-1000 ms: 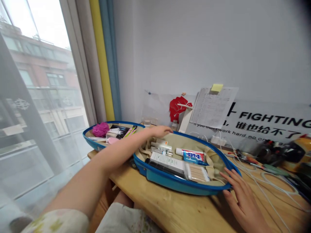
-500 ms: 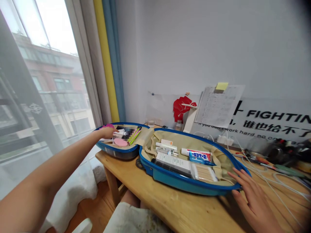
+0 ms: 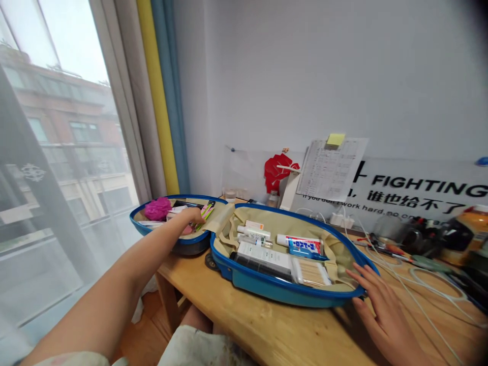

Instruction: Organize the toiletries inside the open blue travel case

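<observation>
A blue hard-shell case lies open on the wooden desk. Its right half (image 3: 267, 291) holds a toothpaste tube (image 3: 299, 241), a white box (image 3: 264, 254), a pack of cotton swabs (image 3: 313, 273) and small tubes. Its left half (image 3: 139, 224) holds a pink bath puff (image 3: 157, 208) and other small toiletries. My left hand (image 3: 192, 216) reaches into the left half, fingers curled down among the items; what they hold is hidden. My right hand (image 3: 375, 305) rests flat on the desk, fingers spread against the case's right end.
White cables (image 3: 423, 284), tools and a yellow-capped bottle (image 3: 463, 231) crowd the desk's right side. Papers with a yellow sticky note (image 3: 330, 168) and a red cutout (image 3: 277, 170) lean on the wall. A window and curtains stand left; the left half of the case overhangs the desk edge.
My left hand moved from the right half of the case across to the left half, first by the pink puff, now nearer the middle. My right hand stayed put.
</observation>
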Demonstrator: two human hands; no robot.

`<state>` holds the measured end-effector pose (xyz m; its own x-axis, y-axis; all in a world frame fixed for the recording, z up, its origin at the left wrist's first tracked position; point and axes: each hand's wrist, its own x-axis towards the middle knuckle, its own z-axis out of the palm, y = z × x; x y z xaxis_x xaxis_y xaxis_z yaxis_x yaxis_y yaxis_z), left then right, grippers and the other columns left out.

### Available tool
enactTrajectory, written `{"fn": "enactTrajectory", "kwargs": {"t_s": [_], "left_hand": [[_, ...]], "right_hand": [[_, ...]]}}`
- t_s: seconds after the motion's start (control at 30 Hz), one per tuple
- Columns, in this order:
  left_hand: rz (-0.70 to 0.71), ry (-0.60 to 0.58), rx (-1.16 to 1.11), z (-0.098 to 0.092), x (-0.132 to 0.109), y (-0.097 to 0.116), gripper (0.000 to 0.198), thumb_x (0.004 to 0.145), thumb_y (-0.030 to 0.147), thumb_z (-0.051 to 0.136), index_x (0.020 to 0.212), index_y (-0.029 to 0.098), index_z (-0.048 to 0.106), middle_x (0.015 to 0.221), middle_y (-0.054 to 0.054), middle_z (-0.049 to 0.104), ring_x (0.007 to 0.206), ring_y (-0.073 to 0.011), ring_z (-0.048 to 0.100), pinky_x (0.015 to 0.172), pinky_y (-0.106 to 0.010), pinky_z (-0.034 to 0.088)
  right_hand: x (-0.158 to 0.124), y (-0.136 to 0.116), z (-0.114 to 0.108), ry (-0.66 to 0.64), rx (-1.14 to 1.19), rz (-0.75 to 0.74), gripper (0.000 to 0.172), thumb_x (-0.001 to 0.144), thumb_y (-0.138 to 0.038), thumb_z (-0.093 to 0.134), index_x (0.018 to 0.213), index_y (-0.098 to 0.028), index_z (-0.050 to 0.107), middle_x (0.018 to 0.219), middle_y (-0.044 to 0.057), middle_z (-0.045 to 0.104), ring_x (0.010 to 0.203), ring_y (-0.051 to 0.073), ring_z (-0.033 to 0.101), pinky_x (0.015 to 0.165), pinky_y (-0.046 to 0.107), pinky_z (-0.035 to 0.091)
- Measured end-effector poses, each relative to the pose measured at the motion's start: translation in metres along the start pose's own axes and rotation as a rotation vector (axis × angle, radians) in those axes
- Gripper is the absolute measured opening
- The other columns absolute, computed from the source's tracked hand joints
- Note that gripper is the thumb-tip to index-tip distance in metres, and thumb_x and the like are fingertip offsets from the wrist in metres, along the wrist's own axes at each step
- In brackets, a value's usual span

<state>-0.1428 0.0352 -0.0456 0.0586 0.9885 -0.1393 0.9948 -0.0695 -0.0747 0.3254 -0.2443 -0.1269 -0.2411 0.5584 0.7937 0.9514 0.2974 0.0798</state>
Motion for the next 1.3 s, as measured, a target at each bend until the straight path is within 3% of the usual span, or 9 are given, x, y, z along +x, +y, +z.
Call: {"fn": "enactTrajectory", "kwargs": {"t_s": [0.13, 0.37, 0.53, 0.63, 0.77, 0.87, 1.03, 1.17, 1.3], "left_hand": [[-0.053, -0.006, -0.042, 0.008, 0.003, 0.0, 0.046, 0.065, 0.048, 0.066, 0.094, 0.012, 0.072, 0.104, -0.016, 0.07, 0.091, -0.0257, 0.066, 0.071, -0.025, 0.049], [-0.076, 0.028, -0.141, 0.015, -0.005, 0.008, 0.04, 0.068, 0.043, 0.065, 0.091, 0.01, 0.071, 0.093, -0.014, 0.072, 0.082, -0.0237, 0.067, 0.065, -0.024, 0.047], [-0.057, 0.12, -0.222, 0.001, -0.018, 0.01, 0.031, 0.078, 0.04, 0.057, 0.085, 0.013, 0.07, 0.081, -0.01, 0.071, 0.075, -0.0214, 0.066, 0.063, -0.024, 0.045], [-0.02, 0.234, -0.287, -0.018, -0.024, 0.02, 0.037, 0.087, 0.042, 0.045, 0.103, 0.014, 0.065, 0.09, -0.008, 0.07, 0.08, -0.0183, 0.065, 0.064, -0.022, 0.045], [0.167, 0.404, -0.382, -0.048, -0.033, 0.053, 0.042, 0.086, 0.044, 0.051, 0.118, 0.018, 0.055, 0.106, -0.005, 0.067, 0.092, -0.0166, 0.062, 0.074, -0.021, 0.044], [0.402, 0.36, -0.431, -0.056, -0.043, 0.088, 0.038, 0.084, 0.041, 0.056, 0.114, 0.018, 0.059, 0.101, -0.003, 0.068, 0.088, -0.0163, 0.061, 0.075, -0.022, 0.044], [0.749, 0.138, -0.259, -0.028, -0.069, 0.141, 0.03, 0.081, 0.036, 0.06, 0.106, 0.022, 0.064, 0.103, -0.001, 0.068, 0.09, -0.0158, 0.061, 0.077, -0.021, 0.043], [0.821, 0.08, -0.126, -0.002, -0.082, 0.159, 0.029, 0.077, 0.035, 0.066, 0.103, 0.022, 0.066, 0.104, -0.004, 0.066, 0.09, -0.0164, 0.061, 0.076, -0.021, 0.043], [0.841, 0.063, -0.045, 0.007, -0.081, 0.16, 0.029, 0.076, 0.035, 0.066, 0.102, 0.023, 0.065, 0.102, -0.004, 0.065, 0.09, -0.0177, 0.06, 0.074, -0.022, 0.043]], "right_hand": [[0.001, -0.002, 0.0, 0.005, -0.015, -0.011, 0.042, 0.093, -0.041, 0.032, 0.126, -0.02, 0.046, 0.128, 0.012, 0.053, 0.125, 0.029, 0.045, 0.094, 0.046, 0.043], [-0.001, -0.001, 0.0, 0.005, -0.014, -0.01, 0.042, 0.093, -0.041, 0.031, 0.127, -0.02, 0.045, 0.129, 0.012, 0.052, 0.125, 0.029, 0.045, 0.093, 0.045, 0.043], [-0.001, 0.0, 0.0, 0.005, 0.0, 0.004, 0.041, 0.093, -0.042, 0.032, 0.125, -0.021, 0.047, 0.129, 0.011, 0.053, 0.126, 0.029, 0.045, 0.094, 0.046, 0.043], [-0.002, 0.0, -0.001, -0.018, 0.017, 0.027, 0.043, 0.093, -0.043, 0.032, 0.127, -0.022, 0.046, 0.131, 0.011, 0.052, 0.127, 0.029, 0.044, 0.096, 0.046, 0.043], [-0.002, -0.001, -0.001, -0.032, 0.029, 0.034, 0.043, 0.093, -0.044, 0.032, 0.127, -0.022, 0.045, 0.131, 0.011, 0.051, 0.129, 0.03, 0.042, 0.096, 0.049, 0.042], [-0.001, -0.001, -0.002, -0.039, 0.044, 0.04, 0.043, 0.093, -0.044, 0.032, 0.129, -0.022, 0.044, 0.132, 0.011, 0.051, 0.13, 0.029, 0.041, 0.097, 0.049, 0.042], [-0.001, -0.002, -0.004, -0.041, 0.064, 0.057, 0.041, 0.092, -0.042, 0.034, 0.127, -0.024, 0.046, 0.131, 0.01, 0.052, 0.129, 0.029, 0.042, 0.096, 0.049, 0.042], [-0.001, -0.002, -0.004, -0.057, 0.06, 0.068, 0.041, 0.092, -0.042, 0.034, 0.128, -0.024, 0.045, 0.131, 0.011, 0.051, 0.13, 0.028, 0.041, 0.096, 0.048, 0.043], [-0.001, -0.004, -0.004, -0.046, 0.068, 0.074, 0.041, 0.093, -0.042, 0.033, 0.126, -0.023, 0.046, 0.131, 0.01, 0.051, 0.129, 0.028, 0.042, 0.097, 0.047, 0.042]]}}
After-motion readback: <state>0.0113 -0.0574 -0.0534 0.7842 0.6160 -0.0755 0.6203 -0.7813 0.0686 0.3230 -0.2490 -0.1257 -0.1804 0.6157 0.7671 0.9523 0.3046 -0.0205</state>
